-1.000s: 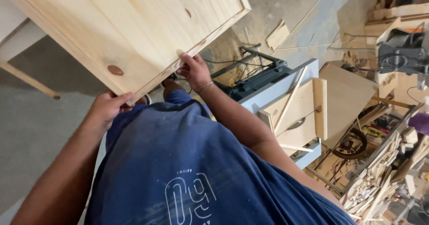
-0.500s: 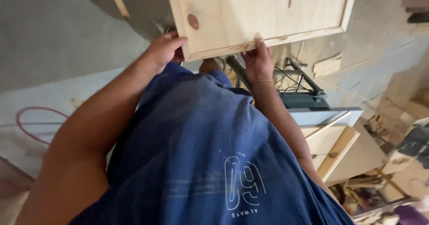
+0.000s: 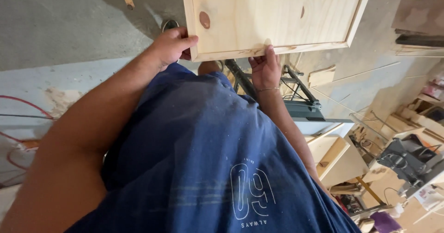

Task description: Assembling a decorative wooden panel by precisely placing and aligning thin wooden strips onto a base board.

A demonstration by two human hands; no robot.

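- Below my view, my left hand (image 3: 172, 45) grips the pine panel's (image 3: 273, 15) near corner; my right hand (image 3: 265, 68) clamps its lower edge.
- Since the earlier frame, the panel has slid rightward and squared up.
- Beyond lie the grey concrete floor (image 3: 69, 24), a red cable (image 3: 21, 104) and stacked wood offcuts (image 3: 337, 154).

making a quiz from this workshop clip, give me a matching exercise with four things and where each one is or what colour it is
Things:
1. left hand
2. right hand
3. wooden panel
4. cable

Descriptions:
A. red, on the floor
B. pale, with dark knots
C. grips the panel's corner
D. holds the panel's lower edge, bracelet on the wrist

Pairs: 1-C, 2-D, 3-B, 4-A
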